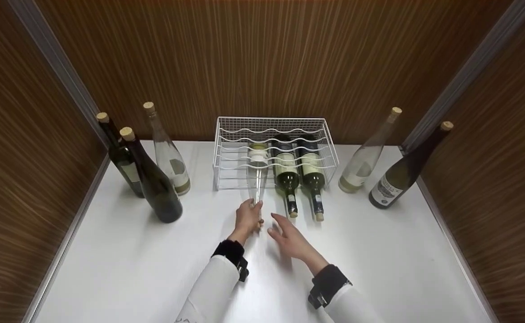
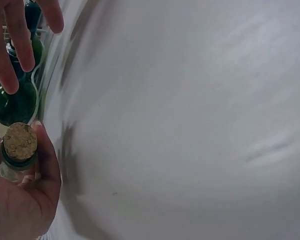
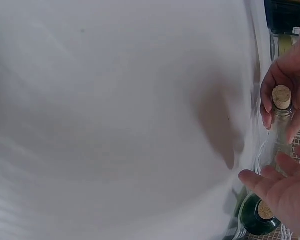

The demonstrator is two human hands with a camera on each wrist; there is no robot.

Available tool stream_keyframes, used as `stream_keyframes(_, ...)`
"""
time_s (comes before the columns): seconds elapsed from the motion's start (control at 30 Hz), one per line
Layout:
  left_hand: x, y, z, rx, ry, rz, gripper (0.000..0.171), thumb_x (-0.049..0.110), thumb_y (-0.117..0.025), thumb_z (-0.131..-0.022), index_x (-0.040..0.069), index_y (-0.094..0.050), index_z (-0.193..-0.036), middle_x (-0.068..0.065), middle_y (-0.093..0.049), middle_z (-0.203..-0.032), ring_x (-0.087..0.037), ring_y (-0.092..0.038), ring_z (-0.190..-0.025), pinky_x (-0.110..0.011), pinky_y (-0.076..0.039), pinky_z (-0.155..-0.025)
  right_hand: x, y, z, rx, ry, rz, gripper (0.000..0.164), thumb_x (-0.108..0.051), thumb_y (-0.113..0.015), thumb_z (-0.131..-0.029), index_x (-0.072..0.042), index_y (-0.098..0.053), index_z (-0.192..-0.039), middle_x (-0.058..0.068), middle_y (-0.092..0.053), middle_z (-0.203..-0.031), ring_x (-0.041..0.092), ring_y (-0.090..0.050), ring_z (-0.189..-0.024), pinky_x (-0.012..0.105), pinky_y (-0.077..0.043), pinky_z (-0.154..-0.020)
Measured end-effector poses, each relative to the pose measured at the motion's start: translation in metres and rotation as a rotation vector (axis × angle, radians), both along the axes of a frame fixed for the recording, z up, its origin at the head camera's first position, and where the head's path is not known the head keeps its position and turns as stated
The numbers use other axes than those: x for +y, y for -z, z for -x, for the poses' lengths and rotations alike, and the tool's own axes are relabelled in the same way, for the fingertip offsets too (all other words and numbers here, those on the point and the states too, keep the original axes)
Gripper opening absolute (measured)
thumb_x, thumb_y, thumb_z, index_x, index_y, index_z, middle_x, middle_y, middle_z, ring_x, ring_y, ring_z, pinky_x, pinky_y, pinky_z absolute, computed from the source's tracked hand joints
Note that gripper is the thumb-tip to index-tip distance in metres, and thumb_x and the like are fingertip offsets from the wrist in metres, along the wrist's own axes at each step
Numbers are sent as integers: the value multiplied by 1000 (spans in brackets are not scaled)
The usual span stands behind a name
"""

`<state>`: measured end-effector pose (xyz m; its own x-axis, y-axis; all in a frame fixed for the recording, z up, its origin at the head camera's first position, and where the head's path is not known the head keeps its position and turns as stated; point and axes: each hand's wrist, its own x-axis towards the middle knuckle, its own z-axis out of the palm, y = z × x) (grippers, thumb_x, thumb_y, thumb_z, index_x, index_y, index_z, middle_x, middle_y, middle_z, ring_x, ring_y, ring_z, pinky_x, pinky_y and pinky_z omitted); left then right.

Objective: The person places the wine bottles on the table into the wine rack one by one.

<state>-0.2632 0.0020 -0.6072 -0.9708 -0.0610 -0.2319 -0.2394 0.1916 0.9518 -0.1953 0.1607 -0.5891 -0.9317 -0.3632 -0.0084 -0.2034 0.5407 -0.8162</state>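
Two hands: the left hand (image 1: 247, 218) grips a clear glass bottle (image 1: 257, 177) by its neck; the right hand (image 1: 291, 241) is spread loosely, holding nothing, just beside it.
Clear glass bottle: fat end in the white wire rack (image 1: 240, 123), neck and cork (image 2: 20, 141) sticking out.
Feel: probably hard, smooth, a bit slippery, easy to break.
Best hold: likely round the neck, with a hand under the fat part.
Rack neighbours: two green bottles (image 1: 288, 180) lying down.
Worktop (image 1: 110, 255): five standing bottles (image 1: 155, 184).

Held bottle (image 1: 257, 174): glossy clear glass; stopper (image 2: 20, 141): granular matt cork; rack (image 1: 271, 118): smooth white wire; tabletop (image 1: 388, 260): smooth, low-gloss; wall panels (image 1: 271, 58): wood-grain finish
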Motion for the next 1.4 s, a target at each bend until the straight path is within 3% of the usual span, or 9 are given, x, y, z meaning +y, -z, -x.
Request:
stream_keyframes(0.27,1,-1,-2,-63,66,-225,47,18,-47,-105,-5,-34,-144,-25,-61,-91,-18,-64,-57,-31,-56,-52,-1,-1,0,-10,6,-3,52,-21,-50,-104,4,-36,-147,28,-36,-148,45,-35,-135,57,-30,-109)
stream_keyframes(0.5,3,0,-2,-63,95,-212,46,19,-41,-107,-5,-32,-144,-33,-53,-121,-24,-69,-64,-32,-58,-56,0,1,0,-10,8,-13,54,-26,-49,-105,4,-36,-148,29,-35,-149,45,-33,-137,57,-27,-110)
stream_keyframes(0.7,1,-5,-4,-96,108,-285,49,18,-39,-107,-8,-26,-147,-31,-47,-133,-22,-67,-64,-33,-59,-58,0,0,-1,-31,9,-6,56,-29,-49,-105,3,-35,-149,28,-34,-149,45,-32,-137,56,-30,-109)
stream_keyframes(0.83,0,-5,-4,-72,111,-191,47,16,-38,-106,-10,-31,-144,-29,-51,-130,-27,-68,-66,-35,-59,-60,0,0,-2,-31,8,-7,54,-26,-49,-105,3,-35,-148,28,-35,-149,44,-33,-137,56,-33,-107)
stream_keyframes(0.97,0,-3,1,3,112,31,45,18,-42,-105,-11,-42,-139,-28,-55,-129,-33,-65,-101,-40,-53,-87,1,0,-1,-23,9,-3,53,-24,-49,-105,4,-36,-148,28,-35,-149,45,-34,-136,56,-34,-107)
stream_keyframes(1.03,1,-3,3,28,108,90,43,18,-43,-105,-11,-46,-137,-28,-56,-128,-35,-58,-114,-41,-46,-98,1,-1,-1,-21,8,-3,53,-24,-50,-105,4,-36,-148,28,-36,-148,45,-34,-136,56,-34,-107)
stream_keyframes(1.23,3,-4,4,48,81,129,40,17,-48,-103,-9,-49,-133,-23,-61,-116,-34,-57,-113,-42,-43,-100,1,-1,-2,-13,14,1,53,-24,-50,-104,4,-37,-147,29,-37,-148,45,-34,-136,56,-30,-109)
stream_keyframes(1.4,2,-6,3,50,74,171,43,17,-49,-102,-9,-46,-136,-28,-57,-127,-37,-53,-121,-43,-41,-104,3,0,-3,-17,17,1,54,-26,-50,-104,4,-36,-147,28,-36,-148,45,-34,-136,56,-30,-109)
